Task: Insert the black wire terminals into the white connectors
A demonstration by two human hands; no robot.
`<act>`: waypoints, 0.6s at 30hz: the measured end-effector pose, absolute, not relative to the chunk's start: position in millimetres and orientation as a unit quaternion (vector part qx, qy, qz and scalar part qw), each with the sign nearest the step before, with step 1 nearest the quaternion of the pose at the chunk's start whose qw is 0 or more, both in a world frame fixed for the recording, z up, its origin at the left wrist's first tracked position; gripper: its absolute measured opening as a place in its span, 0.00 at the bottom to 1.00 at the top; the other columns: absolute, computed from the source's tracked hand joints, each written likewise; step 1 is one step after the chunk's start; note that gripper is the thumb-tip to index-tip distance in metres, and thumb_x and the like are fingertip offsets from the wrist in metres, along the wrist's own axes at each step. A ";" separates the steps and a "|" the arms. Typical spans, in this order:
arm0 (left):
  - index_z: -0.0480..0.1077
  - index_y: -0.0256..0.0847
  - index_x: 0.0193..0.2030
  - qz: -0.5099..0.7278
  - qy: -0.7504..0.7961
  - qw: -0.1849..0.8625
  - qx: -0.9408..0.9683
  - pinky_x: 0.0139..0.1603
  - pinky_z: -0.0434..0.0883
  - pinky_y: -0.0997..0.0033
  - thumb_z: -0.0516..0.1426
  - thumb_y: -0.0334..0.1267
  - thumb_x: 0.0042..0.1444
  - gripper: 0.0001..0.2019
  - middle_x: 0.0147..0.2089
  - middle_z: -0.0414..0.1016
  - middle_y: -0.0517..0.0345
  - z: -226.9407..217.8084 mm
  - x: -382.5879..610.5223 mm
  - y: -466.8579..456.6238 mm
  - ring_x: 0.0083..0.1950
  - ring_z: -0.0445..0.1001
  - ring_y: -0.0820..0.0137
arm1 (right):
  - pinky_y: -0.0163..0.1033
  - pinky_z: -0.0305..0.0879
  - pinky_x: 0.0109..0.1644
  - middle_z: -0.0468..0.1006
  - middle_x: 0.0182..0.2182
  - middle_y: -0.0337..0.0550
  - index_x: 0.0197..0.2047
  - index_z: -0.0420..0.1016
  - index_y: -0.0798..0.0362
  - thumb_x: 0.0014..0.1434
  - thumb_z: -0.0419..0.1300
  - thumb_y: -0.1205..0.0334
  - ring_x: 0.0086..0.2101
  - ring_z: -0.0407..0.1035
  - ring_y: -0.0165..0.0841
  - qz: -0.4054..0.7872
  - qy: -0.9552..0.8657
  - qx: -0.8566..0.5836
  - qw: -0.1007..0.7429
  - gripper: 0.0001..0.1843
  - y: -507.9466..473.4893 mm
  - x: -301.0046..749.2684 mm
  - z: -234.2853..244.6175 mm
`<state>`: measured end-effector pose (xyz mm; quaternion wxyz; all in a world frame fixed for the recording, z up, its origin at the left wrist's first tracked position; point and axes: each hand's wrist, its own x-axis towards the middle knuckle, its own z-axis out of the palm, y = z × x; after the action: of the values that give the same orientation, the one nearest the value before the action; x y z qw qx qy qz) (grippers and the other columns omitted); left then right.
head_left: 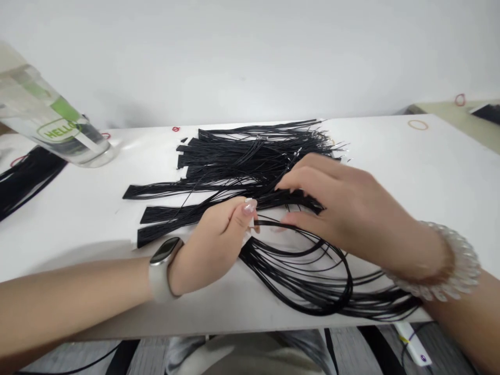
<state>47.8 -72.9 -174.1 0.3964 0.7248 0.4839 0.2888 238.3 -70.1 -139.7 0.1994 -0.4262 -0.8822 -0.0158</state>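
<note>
A bundle of thin black cords (312, 271) lies bent into a loop near the front edge of the white table (429, 172). My left hand (216, 242), with a white wristband, is closed in a pinch on this bundle where it bends. My right hand (344, 208), wearing a clear coiled bracelet, rests over the same cords just to the right, fingers curled around several strands. Behind both hands a larger pile of straight black cords (242, 156) is spread across the table's middle.
A clear plastic bottle (50, 122) with a green label stands at the far left. More black cords (23, 179) lie at the left edge. Rubber bands (417, 124) sit at the back right. A wall runs behind the table.
</note>
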 end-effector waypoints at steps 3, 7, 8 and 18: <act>0.59 0.39 0.22 0.312 0.514 0.421 0.679 0.25 0.57 0.77 0.41 0.48 0.60 0.21 0.21 0.60 0.63 -172.8 47.8 -68.4 0.24 0.57 0.77 | 0.32 0.54 0.28 0.67 0.29 0.42 0.30 0.64 0.56 0.49 0.61 0.53 0.28 0.60 0.26 -0.081 -0.855 -0.441 0.263 0.16 -72.2 251.6 -124.0; 0.56 0.39 0.21 0.333 0.541 0.472 0.611 0.23 0.57 0.77 0.41 0.52 0.58 0.22 0.19 0.57 0.64 -172.4 47.9 -64.9 0.22 0.55 0.77 | 0.33 0.44 0.20 0.58 0.13 0.36 0.14 0.57 0.56 0.53 0.53 0.44 0.17 0.49 0.22 -0.016 -0.870 -0.462 0.174 0.27 -77.4 268.2 -111.7; 0.56 0.39 0.21 0.336 0.544 0.483 0.598 0.22 0.57 0.77 0.41 0.52 0.58 0.22 0.19 0.56 0.64 -172.5 48.1 -64.7 0.21 0.55 0.77 | 0.33 0.43 0.19 0.57 0.12 0.36 0.13 0.57 0.56 0.54 0.51 0.43 0.16 0.48 0.22 0.014 -0.877 -0.468 0.108 0.29 -78.1 270.3 -112.0; 0.60 0.39 0.26 0.353 0.558 0.455 0.598 0.24 0.59 0.76 0.41 0.52 0.58 0.20 0.22 0.60 0.62 -169.1 49.2 -65.0 0.24 0.58 0.76 | 0.30 0.43 0.17 0.61 0.15 0.32 0.24 0.63 0.51 0.59 0.43 0.45 0.16 0.49 0.21 0.166 -0.866 -0.472 0.015 0.22 -82.9 247.9 -122.9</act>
<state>49.2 -65.0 -169.1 0.4553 0.5977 0.5576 0.3528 247.9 -82.9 -122.9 0.0150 -0.4721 -0.8656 0.1662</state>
